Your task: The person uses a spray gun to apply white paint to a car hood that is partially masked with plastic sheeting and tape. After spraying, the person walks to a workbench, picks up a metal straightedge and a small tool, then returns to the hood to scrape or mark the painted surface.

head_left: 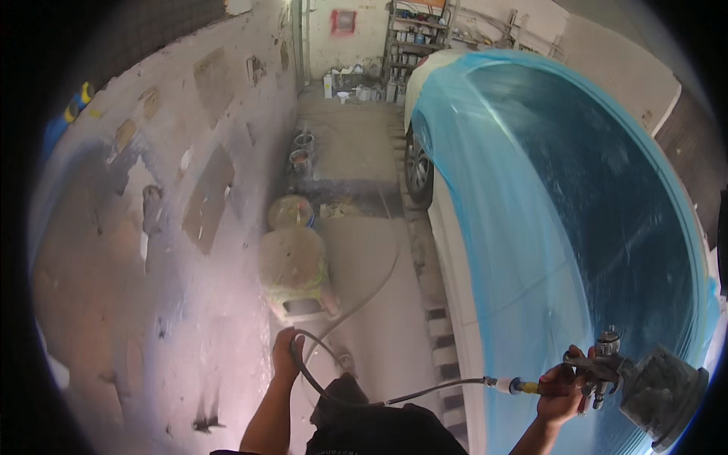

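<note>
My right hand (560, 396) grips the handle of a metal spray gun (608, 367), with its large dark grey paint cup (661, 398) tilted out to the right. A grey air hose (434, 392) runs from a fitting below the handle to my left. At the lower middle, my left hand (286, 355) is closed around a raised loop of that hose. Beside my right arm stands a car draped in blue masking film (504, 220); the gun is over its near right part. Pale body panel (461, 299) shows below the film. Which way the nozzle points is hard to make out.
A dusty stool (292, 262) stands left of the hose, with a round-lidded bucket (291, 212) and open cans (301, 159) beyond it. The hose trails along the floor. A stained wall (220, 174) bounds the left side; loaded shelves (415, 38) stand at the back.
</note>
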Tool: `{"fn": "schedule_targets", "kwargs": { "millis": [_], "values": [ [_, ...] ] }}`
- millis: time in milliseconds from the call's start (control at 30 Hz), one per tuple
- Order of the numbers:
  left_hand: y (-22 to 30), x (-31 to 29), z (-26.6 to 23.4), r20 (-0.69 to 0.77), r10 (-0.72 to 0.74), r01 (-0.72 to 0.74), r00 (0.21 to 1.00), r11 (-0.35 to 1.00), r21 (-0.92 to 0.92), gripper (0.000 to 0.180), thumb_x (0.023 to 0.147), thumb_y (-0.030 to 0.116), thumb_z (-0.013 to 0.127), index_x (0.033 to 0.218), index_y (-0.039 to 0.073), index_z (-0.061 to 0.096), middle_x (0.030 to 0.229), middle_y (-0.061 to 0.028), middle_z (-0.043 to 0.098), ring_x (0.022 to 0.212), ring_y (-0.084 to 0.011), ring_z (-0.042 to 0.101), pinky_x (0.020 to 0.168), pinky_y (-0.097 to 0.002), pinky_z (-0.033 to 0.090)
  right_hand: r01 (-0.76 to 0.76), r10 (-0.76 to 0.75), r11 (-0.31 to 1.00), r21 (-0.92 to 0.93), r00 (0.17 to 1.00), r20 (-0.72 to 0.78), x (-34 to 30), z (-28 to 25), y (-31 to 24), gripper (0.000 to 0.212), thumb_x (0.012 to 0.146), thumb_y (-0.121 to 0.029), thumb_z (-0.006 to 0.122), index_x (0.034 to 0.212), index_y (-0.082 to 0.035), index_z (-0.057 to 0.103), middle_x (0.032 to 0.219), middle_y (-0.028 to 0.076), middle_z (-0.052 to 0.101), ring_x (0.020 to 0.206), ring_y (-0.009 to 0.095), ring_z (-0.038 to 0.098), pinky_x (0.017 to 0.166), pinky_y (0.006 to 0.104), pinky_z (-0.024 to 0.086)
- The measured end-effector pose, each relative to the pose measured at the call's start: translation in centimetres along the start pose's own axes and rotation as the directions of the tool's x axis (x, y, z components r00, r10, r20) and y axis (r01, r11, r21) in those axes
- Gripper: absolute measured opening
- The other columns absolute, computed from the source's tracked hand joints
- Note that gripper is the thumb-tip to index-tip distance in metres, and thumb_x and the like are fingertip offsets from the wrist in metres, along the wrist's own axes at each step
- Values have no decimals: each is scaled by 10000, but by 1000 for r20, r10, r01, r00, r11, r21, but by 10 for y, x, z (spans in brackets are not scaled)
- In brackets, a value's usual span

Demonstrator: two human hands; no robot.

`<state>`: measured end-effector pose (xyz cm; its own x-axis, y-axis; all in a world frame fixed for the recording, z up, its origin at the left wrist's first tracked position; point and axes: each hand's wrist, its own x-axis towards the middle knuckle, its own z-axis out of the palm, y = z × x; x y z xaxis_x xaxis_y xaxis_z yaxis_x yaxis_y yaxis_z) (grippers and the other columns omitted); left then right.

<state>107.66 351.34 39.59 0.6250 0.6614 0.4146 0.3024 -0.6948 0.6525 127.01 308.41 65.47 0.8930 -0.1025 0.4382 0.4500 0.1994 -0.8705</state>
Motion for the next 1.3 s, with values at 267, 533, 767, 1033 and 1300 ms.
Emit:
{"fn": "schedule_targets", "kwargs": {
  "millis": [267,533,767,1033,1300],
  "values": [
    [-17,136,77,132,8,13,991,988,-156,224,807,146,692,983,41,603,903,-164,620,808,-327,614,720,-378,496,126,-126,992,-10,987,-95,121,84,21,668,894,-382,524,1386,10,301,1148,220,570,562,134,599,465,221,518],
    [-25,242,178,134,-21,42,991,986,-162,206,811,202,678,948,55,635,878,-175,630,830,-359,616,742,-410,493,117,-118,993,-28,991,-65,227,146,104,661,893,-377,529,1389,1,309,1148,209,567,579,134,590,444,225,495],
    [-20,367,269,107,-161,174,981,976,-129,183,818,189,670,939,55,639,876,-169,634,809,-345,614,741,-390,492,38,-37,996,83,999,-17,366,212,205,631,905,-346,533,1377,11,315,1136,209,570,567,149,601,452,237,505],
    [-27,531,302,-55,-177,173,983,982,-72,218,825,178,668,978,29,629,885,-162,633,819,-324,617,752,-373,484,20,-64,965,262,985,163,526,326,267,582,913,-294,558,1349,28,344,1131,238,575,576,172,617,467,246,524],
    [-134,649,362,377,-194,96,905,960,263,405,802,258,692,1143,68,584,1059,-179,602,994,-349,584,854,-432,460,50,-103,972,228,968,228,635,493,350,508,940,-295,493,1338,-2,377,1134,212,577,567,132,577,475,226,484]
  ]
}}
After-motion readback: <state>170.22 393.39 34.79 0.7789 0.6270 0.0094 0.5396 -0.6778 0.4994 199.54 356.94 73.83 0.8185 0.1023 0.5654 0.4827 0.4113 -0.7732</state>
